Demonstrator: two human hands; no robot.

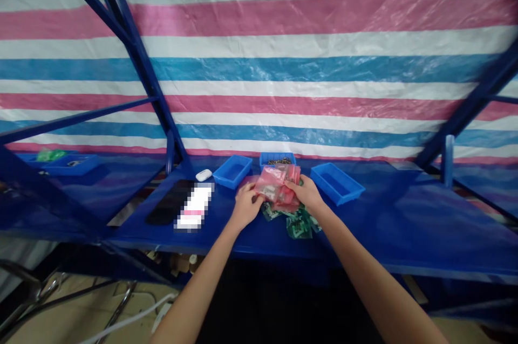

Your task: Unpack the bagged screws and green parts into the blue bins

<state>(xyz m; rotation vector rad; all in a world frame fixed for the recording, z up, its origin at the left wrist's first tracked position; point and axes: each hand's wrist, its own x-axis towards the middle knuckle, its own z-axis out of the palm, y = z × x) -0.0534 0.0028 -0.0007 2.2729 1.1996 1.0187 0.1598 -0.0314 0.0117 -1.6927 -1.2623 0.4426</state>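
Several pink plastic bags (272, 183) lie bunched between my two hands, with small pale contents showing through. My left hand (246, 205) grips the left edge of the bunch, fingers bent around it. On the other side my right hand (308, 193) pinches the bags, thumb on top and its other fingers mostly hidden. Beneath and in front of the bags, green circuit boards (299, 225) lie in a loose heap on the blue table (388, 236). Right behind the bags stands a blue bin (265, 158) holding small metal parts (283, 161).
Blue bins stand to the left (232, 171) and right (336, 183) of the bags. Further left are a white case (203, 175), a black flat object (170, 204) and a blurred-out bright rectangle (195, 206). Blue frame posts (148, 71) rise before a striped sheet.
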